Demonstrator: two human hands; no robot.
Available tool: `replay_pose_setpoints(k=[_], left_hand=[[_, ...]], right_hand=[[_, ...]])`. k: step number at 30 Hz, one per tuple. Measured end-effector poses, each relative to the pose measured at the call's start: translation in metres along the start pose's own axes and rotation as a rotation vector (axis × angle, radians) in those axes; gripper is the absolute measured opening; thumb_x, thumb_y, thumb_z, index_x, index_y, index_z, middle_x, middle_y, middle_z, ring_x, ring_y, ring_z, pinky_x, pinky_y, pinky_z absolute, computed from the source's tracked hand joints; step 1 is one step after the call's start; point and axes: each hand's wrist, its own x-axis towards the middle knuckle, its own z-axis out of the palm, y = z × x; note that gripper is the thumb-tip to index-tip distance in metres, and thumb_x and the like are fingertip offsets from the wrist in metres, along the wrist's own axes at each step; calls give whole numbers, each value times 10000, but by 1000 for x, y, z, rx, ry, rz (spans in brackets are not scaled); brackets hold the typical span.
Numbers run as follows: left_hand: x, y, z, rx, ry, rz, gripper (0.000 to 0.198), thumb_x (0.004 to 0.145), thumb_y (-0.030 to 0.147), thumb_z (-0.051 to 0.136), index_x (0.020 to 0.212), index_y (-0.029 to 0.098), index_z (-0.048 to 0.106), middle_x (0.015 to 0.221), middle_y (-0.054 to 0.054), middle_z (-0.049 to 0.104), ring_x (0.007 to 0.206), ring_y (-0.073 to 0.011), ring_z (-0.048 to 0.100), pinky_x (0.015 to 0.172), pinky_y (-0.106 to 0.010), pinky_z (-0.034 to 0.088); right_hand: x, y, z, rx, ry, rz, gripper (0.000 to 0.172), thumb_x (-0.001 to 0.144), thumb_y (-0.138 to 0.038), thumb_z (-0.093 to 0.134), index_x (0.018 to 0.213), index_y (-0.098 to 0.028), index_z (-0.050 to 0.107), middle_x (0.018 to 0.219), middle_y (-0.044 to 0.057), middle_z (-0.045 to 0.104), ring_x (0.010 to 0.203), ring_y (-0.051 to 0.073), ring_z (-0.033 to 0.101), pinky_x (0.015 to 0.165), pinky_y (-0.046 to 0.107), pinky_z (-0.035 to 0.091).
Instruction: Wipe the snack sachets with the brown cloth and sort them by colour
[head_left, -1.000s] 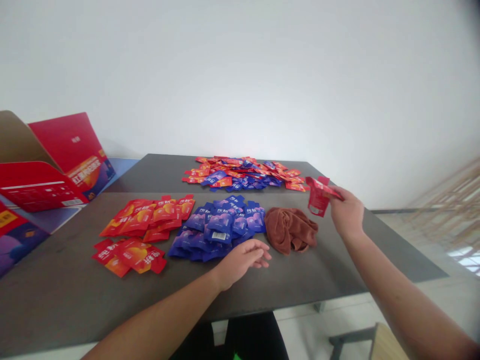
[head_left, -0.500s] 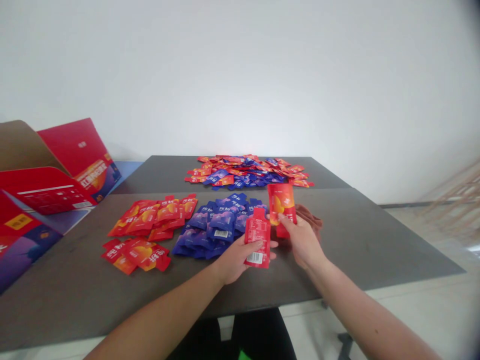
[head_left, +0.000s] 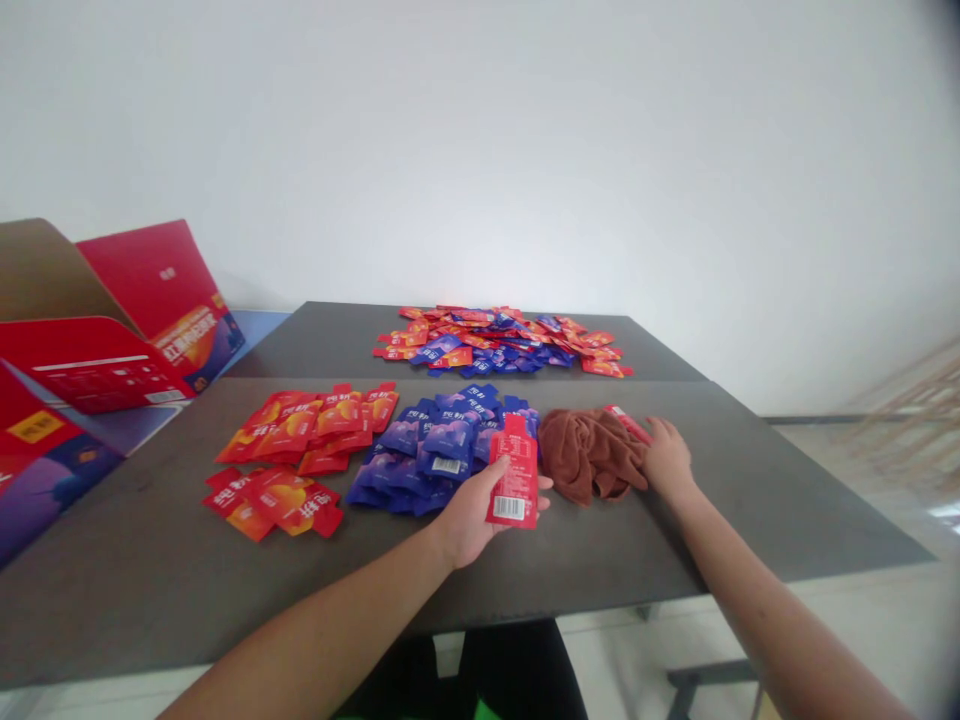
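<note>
My left hand [head_left: 469, 510] grips a red sachet [head_left: 514, 478] upright, its back with a barcode facing me, just in front of the blue sachet pile [head_left: 442, 440]. My right hand [head_left: 666, 458] rests on the right edge of a crumpled brown cloth [head_left: 589, 452], fingers closed against another red sachet [head_left: 626, 422] that lies partly on the cloth. Two groups of red sachets [head_left: 307, 425] lie left of the blue pile. A mixed heap of red and blue sachets [head_left: 502, 340] covers the far part of the dark table [head_left: 750, 480].
Opened red cardboard boxes [head_left: 112, 330] stand at the left edge, one partly off the table. A white wall rises behind. The table's right and near edges drop to a pale floor; a stool frame [head_left: 705, 680] shows below right.
My right hand brought two red sachets from the far right, passed one to my left hand, then moved right with the other onto the brown cloth.
</note>
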Motion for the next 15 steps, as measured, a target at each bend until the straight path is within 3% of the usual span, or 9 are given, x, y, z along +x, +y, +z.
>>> replay_pose_setpoints(k=[2, 4, 6, 8, 12, 15], left_hand=[[1, 0, -1, -34, 0, -5, 463, 932, 473, 427, 1187, 123, 589, 1118, -174, 690, 849, -244, 698, 755, -347, 515], [2, -1, -2, -54, -8, -2, 487, 935, 496, 403, 1203, 131, 582, 1112, -170, 692, 846, -247, 698, 751, -351, 515], [2, -1, -3, -57, -11, 7, 495, 937, 500, 393, 1207, 130, 581, 1103, -168, 696, 838, -245, 699, 752, -352, 515], [2, -1, -3, -54, -11, 18, 499, 940, 500, 383, 1216, 132, 576, 1102, -166, 696, 831, -241, 699, 754, -350, 515], [0, 2, -3, -57, -28, 24, 524, 935, 519, 378, 1263, 148, 549, 1154, -170, 673, 848, -248, 695, 741, -355, 519], [-1, 3, -1, -68, -22, 42, 521, 935, 514, 390, 1287, 159, 536, 1223, -169, 638, 905, -256, 685, 771, -371, 521]], right_hand=[[-11, -11, -3, 135, 160, -87, 464, 898, -213, 363, 1335, -93, 463, 1409, 214, 443, 1322, 275, 401, 1062, 423, 332], [-27, -26, -7, 279, 221, -276, 488, 909, -306, 396, 1366, -141, 434, 1452, 184, 398, 1350, 263, 366, 1083, 427, 309], [-43, -42, -7, 311, 113, -477, 606, 859, -413, 507, 1405, -178, 389, 1479, 169, 369, 1355, 291, 356, 1069, 454, 320], [-57, -55, -2, 223, -18, -581, 677, 790, -408, 598, 1405, -213, 395, 1473, 152, 390, 1312, 332, 403, 1032, 492, 340], [-64, -61, 3, 77, -37, -449, 482, 778, -220, 557, 1260, -193, 545, 1238, 148, 607, 1087, 323, 574, 941, 478, 390], [-64, -57, -17, 200, 66, -232, 448, 793, -215, 512, 1237, -157, 547, 1165, 159, 638, 1063, 309, 589, 911, 428, 432]])
